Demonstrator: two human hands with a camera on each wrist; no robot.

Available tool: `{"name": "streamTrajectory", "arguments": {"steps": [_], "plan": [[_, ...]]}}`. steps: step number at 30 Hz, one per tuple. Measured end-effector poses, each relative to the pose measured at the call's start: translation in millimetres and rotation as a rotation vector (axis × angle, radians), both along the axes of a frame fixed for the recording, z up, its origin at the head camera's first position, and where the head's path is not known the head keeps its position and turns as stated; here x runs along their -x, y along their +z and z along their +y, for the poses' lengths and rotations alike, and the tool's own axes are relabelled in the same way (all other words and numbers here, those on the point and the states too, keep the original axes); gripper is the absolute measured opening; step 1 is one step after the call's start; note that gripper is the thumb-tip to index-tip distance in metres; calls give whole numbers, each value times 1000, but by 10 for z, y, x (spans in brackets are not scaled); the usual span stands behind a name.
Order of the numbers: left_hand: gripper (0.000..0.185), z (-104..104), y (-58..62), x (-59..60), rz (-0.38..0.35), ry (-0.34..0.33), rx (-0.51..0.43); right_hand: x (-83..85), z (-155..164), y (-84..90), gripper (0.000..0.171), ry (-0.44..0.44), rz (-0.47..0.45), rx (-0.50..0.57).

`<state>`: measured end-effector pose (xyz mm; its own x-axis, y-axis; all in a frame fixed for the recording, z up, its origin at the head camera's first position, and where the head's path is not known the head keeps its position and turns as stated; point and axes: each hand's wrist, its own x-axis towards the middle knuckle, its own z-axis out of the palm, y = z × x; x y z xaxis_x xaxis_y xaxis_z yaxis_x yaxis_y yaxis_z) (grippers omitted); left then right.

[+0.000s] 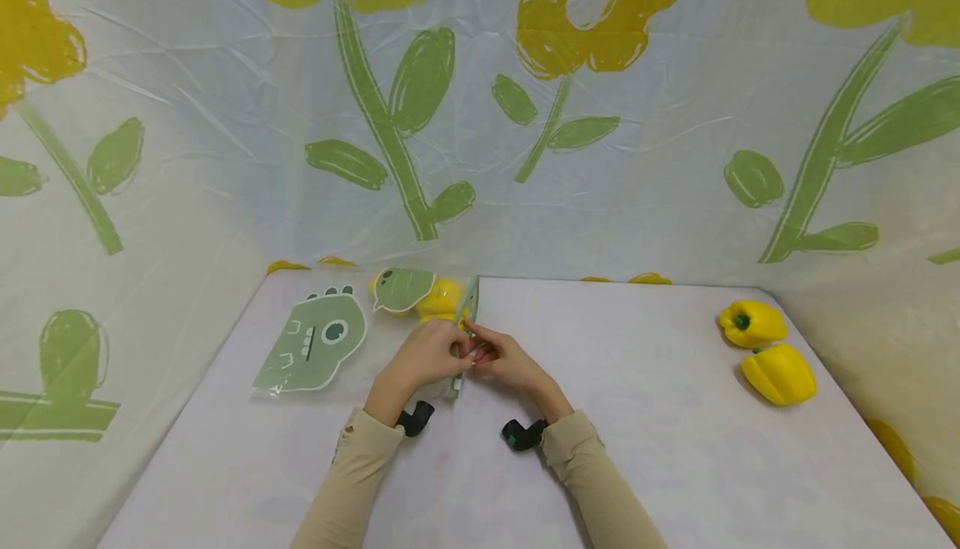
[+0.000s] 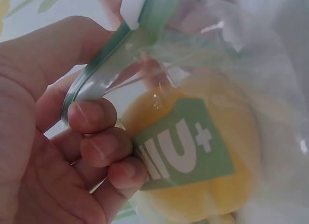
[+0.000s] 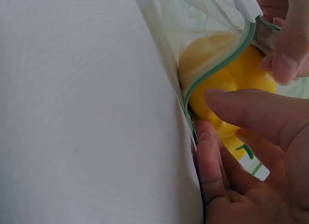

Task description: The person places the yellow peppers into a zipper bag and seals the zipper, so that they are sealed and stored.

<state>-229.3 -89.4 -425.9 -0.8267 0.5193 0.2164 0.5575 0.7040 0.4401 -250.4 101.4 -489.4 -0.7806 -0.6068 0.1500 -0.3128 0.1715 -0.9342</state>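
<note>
We've got both hands mid-table on the zip bag (image 1: pixel 459 341): left hand (image 1: pixel 427 355) curled round its green zip strip, right hand (image 1: pixel 504 360) pinching it too. Pepper (image 2: pixel 193 151) already inside, zip looks part open. Two more peppers (image 1: pixel 767 351) far right, not bagged yet.

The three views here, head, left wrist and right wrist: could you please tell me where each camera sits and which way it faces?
Head: looks forward and down over the table; both forearms, the left hand and right hand meet at a zip bag.
Left wrist: close behind the left hand, whose fingers grip the bag's green zip strip.
Right wrist: low beside the bag, facing the right hand's fingers.
Shared by both wrist views: the yellow pepper inside the bag.
</note>
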Motion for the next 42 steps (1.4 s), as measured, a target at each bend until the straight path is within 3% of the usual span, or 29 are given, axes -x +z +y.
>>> {"name": "streamTrajectory", "arguments": {"steps": [6,12,21,27,29,32,37,42], "plan": [[20,-44,-13,17,-24,-2,-18,-7,53,55,67,-27,-48,4],[22,-59,-9,24,-39,-1,-25,-29,310,309,59,-72,-98,2],[23,-65,-23,19,-31,0,-30,-145,1061,801,48,-278,102,-93],[24,-58,-17,13,-37,1,-25,-350,1661,1100,38,-528,306,-121],[25,-58,-12,11,-36,1,-20,-368,1888,1055,34,-650,381,-123],[26,-57,-7,8,-35,-3,-16,-437,2161,1051,32,-851,418,-143],[26,-56,-7,5,-29,-12,-21,-505,2555,987,32,-1145,379,-175],[27,-62,-14,11,-24,-10,-21,-552,2904,850,50,-1270,208,-308]]}}
